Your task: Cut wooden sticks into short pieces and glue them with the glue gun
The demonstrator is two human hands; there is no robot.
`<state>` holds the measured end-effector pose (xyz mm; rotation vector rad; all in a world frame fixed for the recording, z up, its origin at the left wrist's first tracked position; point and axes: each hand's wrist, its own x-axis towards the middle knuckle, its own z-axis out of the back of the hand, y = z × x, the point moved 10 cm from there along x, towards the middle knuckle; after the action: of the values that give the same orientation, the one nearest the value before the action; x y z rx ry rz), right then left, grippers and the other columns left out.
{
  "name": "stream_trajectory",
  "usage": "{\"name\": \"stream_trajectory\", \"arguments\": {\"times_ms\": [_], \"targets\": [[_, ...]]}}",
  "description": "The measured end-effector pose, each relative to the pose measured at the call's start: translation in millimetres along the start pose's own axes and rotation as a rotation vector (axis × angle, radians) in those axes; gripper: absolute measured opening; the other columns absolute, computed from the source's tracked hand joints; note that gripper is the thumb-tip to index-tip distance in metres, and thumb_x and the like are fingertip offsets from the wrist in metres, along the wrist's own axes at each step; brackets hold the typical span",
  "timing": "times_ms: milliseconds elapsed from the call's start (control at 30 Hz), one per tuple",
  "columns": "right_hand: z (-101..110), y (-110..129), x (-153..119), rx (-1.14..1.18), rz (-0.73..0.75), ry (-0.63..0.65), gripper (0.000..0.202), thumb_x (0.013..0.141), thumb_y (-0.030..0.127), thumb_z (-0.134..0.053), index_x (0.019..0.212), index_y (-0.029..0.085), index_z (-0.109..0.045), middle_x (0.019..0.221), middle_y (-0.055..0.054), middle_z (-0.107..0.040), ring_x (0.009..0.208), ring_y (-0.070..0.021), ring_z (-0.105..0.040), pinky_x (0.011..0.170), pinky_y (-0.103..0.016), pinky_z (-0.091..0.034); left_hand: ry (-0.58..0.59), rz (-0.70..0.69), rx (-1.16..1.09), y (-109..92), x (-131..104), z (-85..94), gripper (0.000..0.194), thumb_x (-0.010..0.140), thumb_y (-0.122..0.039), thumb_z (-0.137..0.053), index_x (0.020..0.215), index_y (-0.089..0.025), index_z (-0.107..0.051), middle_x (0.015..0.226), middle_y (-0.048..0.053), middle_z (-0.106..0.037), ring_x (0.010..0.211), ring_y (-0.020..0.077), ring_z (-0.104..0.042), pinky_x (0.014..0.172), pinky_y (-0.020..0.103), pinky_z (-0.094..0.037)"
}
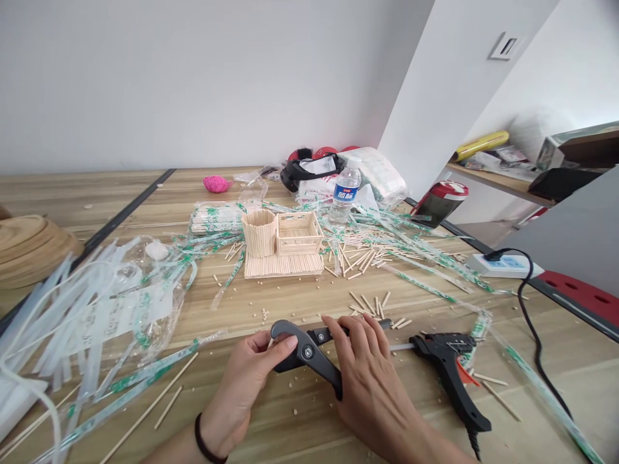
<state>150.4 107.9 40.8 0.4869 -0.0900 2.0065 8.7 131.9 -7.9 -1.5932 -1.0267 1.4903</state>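
Note:
My right hand (365,364) is wrapped round the spread handles of a black hand cutter (309,353) with a curved, hooked jaw. At that jaw, my left hand (246,374) is closed in a pinch, its thumb lying against the head. A pale sliver like a thin wooden stick (270,342) shows at the left fingertips; most of it is hidden. Beyond the hands stands a stick-built piece (284,265): a flat base bearing a round cup (260,235) and a small open box (300,240). Cut sticks (370,303) lie just past my right hand.
A black glue gun (447,374) lies at right, near a power strip (505,264) with its cord. Clear glue sticks (87,316) and plastic wrappers (159,367) cover the left. A water bottle (345,193), pink yarn (217,184) and more sticks (360,258) sit farther back.

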Motion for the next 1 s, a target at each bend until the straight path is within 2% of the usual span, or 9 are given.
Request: {"name": "stream_trajectory", "arguments": {"times_ms": [200,367,433,500,600,700,800,900,1000], "targets": [[-1.1,-4.1,-3.4,0.005,-0.018,-0.002,0.079,0.056,0.007,-0.054,0.134,0.008,-0.04,0.117,-0.015,-0.051,0.116,-0.0337,-0.042,0.11,-0.054,-0.022,-0.007,0.005,0.036,11.6,4.5,1.6,0.029,0.063,-0.045,-0.076,0.063,-0.016,-0.069,0.053,-0.006,-0.046,0.044,0.0066,-0.018,0.041,0.023,-0.011],[-2.0,-8.2,-2.6,0.004,-0.035,0.003,0.08,0.054,0.007,-0.053,0.133,0.009,-0.042,0.116,-0.015,-0.052,0.116,-0.0336,-0.043,0.11,-0.053,-0.023,0.0,-0.016,0.084,10.2,7.0,5.3,0.027,0.07,-0.044,-0.07,0.065,-0.017,-0.066,0.054,-0.006,-0.045,0.045,0.0079,-0.023,0.042,0.022,-0.017],[-0.2,-13.9,-0.8,-0.017,-0.051,-0.008,0.077,0.055,0.006,-0.053,0.131,0.01,-0.044,0.113,-0.015,-0.054,0.113,-0.0325,-0.046,0.108,-0.052,-0.025,-0.011,-0.083,0.193,0.7,9.2,9.5,0.027,0.072,-0.044,-0.067,0.067,-0.017,-0.068,0.056,-0.005,-0.051,0.048,0.0096,-0.034,0.045,0.022,-0.025],[3.8,-24.0,1.0,-0.044,-0.088,-0.029,0.072,0.057,0.006,-0.054,0.129,0.01,-0.047,0.11,-0.015,-0.055,0.109,-0.032,-0.049,0.107,-0.053,-0.027,-0.049,-0.192,0.393,-12.5,10.9,15.0,0.026,0.075,-0.043,-0.064,0.072,-0.018,-0.07,0.062,-0.002,-0.058,0.055,0.0135,-0.046,0.052,0.023,-0.033],[9.8,-43.5,3.3,-0.028,-0.175,-0.022,0.067,0.06,0.007,-0.056,0.127,0.01,-0.049,0.108,-0.016,-0.058,0.105,-0.0337,-0.052,0.101,-0.054,-0.035,-0.122,-0.327,0.663,-26.7,10.3,21.0,0.023,0.078,-0.039,-0.06,0.072,-0.02,-0.07,0.067,0.0,-0.059,0.061,0.0182,-0.05,0.057,0.027,-0.034],[8.2,-59.5,6.8,0.173,-0.29,0.094,0.061,0.065,0.012,-0.055,0.126,0.015,-0.05,0.112,-0.015,-0.061,0.102,-0.0324,-0.057,0.09,-0.048,-0.045,-0.142,-0.382,0.79,-29.6,7.8,20.4,0.019,0.079,-0.034,-0.06,0.066,-0.022,-0.066,0.064,-0.001,-0.054,0.059,0.0189,-0.048,0.058,0.028,-0.03],[5.2,-63.2,13.0,0.443,-0.395,0.219,0.051,0.068,0.015,-0.053,0.119,0.018,-0.055,0.111,-0.012,-0.065,0.097,-0.028,-0.063,0.084,-0.04,-0.048,-0.139,-0.416,0.889,-29.7,5.7,15.5,0.019,0.081,-0.032,-0.058,0.065,-0.023,-0.063,0.065,-0.001,-0.053,0.059,0.0196,-0.05,0.058,0.029,-0.03],[7.6,-60.2,22.5,0.586,-0.446,0.263,0.039,0.069,0.017,-0.053,0.107,0.016,-0.061,0.095,-0.008,-0.068,0.087,-0.0252,-0.064,0.079,-0.036,-0.048,-0.13,-0.424,0.951,-28.6,7.2,12.7,0.018,0.083,-0.03,-0.057,0.068,-0.024,-0.064,0.068,-0.001,-0.056,0.061,0.0206,-0.054,0.058,0.028,-0.033],[1.8,-50.3,26.9,0.716,-0.431,0.348,0.019,0.072,0.018,-0.051,0.087,0.016,-0.062,0.073,-0.001,-0.061,0.069,-0.0187,-0.057,0.065,-0.029,-0.044,-0.118,-0.411,0.989,-27.5,10.0,12.0,0.015,0.083,-0.031,-0.057,0.073,-0.023,-0.065,0.07,0.0,-0.058,0.062,0.0213,-0.056,0.059,0.029,-0.037]]}}
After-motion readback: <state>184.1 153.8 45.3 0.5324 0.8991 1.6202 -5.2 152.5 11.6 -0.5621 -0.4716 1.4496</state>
